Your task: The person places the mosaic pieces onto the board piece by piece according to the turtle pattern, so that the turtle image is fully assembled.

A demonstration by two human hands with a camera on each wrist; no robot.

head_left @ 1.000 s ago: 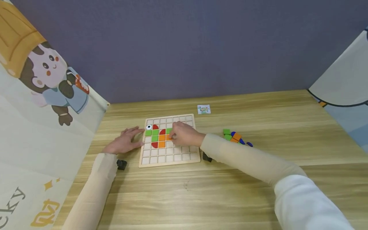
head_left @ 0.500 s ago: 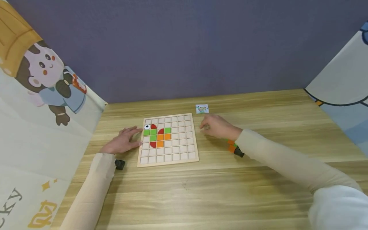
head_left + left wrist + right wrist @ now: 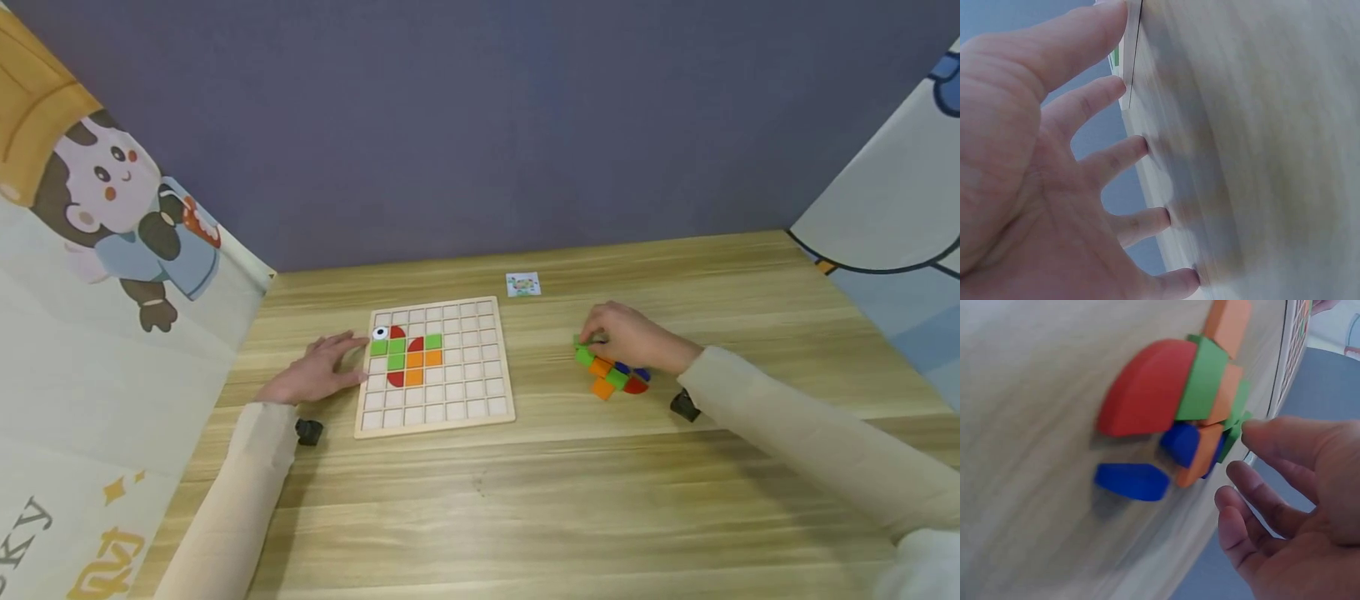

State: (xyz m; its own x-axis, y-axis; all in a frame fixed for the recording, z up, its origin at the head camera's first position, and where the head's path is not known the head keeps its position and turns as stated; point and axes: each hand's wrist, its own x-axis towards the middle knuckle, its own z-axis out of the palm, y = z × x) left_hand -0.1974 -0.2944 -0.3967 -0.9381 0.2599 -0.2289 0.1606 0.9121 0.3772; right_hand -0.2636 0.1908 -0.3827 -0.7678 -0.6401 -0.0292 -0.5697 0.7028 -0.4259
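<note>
One left grip (image 3: 318, 367), spread, empty, at gridded board (image 3: 457, 387) nine o'clock, seemingly steadying it; one right grip (image 3: 628, 337), fingers bent, at loose tiles (image 3: 617, 378), three o'clock; cannot tell if pinching.

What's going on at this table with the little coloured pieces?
A person is working with a gridded wooden board, partly filled with red, green and orange pieces and an eye piece. Their left hand rests at the board's left edge. Their right hand is at the loose pile, fingertips by a green piece; whether it has a grip on one is unclear. A small picture card lies beyond the board.
</note>
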